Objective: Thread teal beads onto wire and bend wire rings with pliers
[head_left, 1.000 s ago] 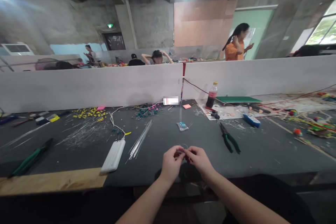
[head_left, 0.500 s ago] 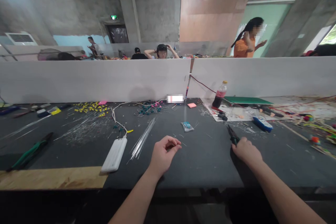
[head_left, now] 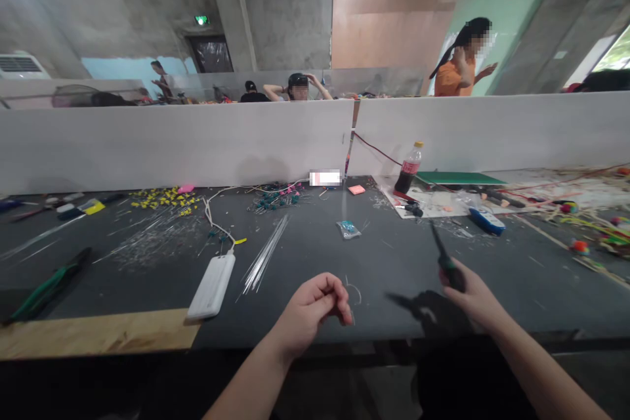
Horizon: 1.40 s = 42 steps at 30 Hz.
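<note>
My left hand (head_left: 315, 305) hovers over the near edge of the dark table (head_left: 384, 269), its fingertips pinched on a thin bent wire (head_left: 353, 292) that curls up to the right. My right hand (head_left: 471, 294) grips the green-handled pliers (head_left: 443, 256), lifted off the table with the black jaws pointing away from me. Their shadow falls on the table between my hands.
A white power bank (head_left: 212, 277) and a bundle of straight wires (head_left: 266, 254) lie left of my hand. A small blue packet (head_left: 347, 229), a cola bottle (head_left: 408, 177), another pair of green pliers (head_left: 46, 285) and scattered parts lie about. People work beyond the white divider (head_left: 197, 141).
My hands, joined at the centre a second ago, have parted. The right hand reached right, took the pliers and lifted them. The left hand stayed near the edge with the wire.
</note>
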Motion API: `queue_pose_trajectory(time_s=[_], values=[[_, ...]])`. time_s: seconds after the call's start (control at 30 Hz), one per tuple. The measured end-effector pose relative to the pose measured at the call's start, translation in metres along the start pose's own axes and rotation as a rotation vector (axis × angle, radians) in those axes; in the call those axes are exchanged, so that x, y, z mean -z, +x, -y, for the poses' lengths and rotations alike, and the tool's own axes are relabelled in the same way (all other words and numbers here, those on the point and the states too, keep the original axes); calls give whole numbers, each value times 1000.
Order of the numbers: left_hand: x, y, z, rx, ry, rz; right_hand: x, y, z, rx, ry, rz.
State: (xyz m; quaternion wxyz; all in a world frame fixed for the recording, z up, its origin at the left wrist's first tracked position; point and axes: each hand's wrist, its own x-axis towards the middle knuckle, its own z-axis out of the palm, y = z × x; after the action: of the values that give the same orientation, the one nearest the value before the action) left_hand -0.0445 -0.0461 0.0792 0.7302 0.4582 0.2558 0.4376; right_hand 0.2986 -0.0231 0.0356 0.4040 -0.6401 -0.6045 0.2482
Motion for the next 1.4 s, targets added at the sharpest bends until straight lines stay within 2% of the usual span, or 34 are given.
queue_pose_trajectory(time_s=[0.1,0.2,0.33,0.43,0.57,0.73,0.93,1.2,1.4], values=[[-6,-2,1,26,-88,-53,-10,-16,24,307,-313,121],[-7,-3,1,6,-148,-114,-16,-27,57,530,-495,120],[-6,-6,-3,45,-234,-91,-14,-31,94,698,-665,143],[-6,-11,-7,119,-290,-29,-9,-30,110,786,-753,136],[-3,-16,-7,193,-346,96,-2,-30,120,849,-800,184],[-1,-19,2,152,-402,201,-3,-36,128,894,-827,219],[0,-17,-1,161,-299,158,-7,-40,127,929,-848,182],[4,-20,-10,205,-45,168,7,-42,124,951,-804,137],[2,-23,-10,260,-12,174,11,-36,125,993,-797,114]])
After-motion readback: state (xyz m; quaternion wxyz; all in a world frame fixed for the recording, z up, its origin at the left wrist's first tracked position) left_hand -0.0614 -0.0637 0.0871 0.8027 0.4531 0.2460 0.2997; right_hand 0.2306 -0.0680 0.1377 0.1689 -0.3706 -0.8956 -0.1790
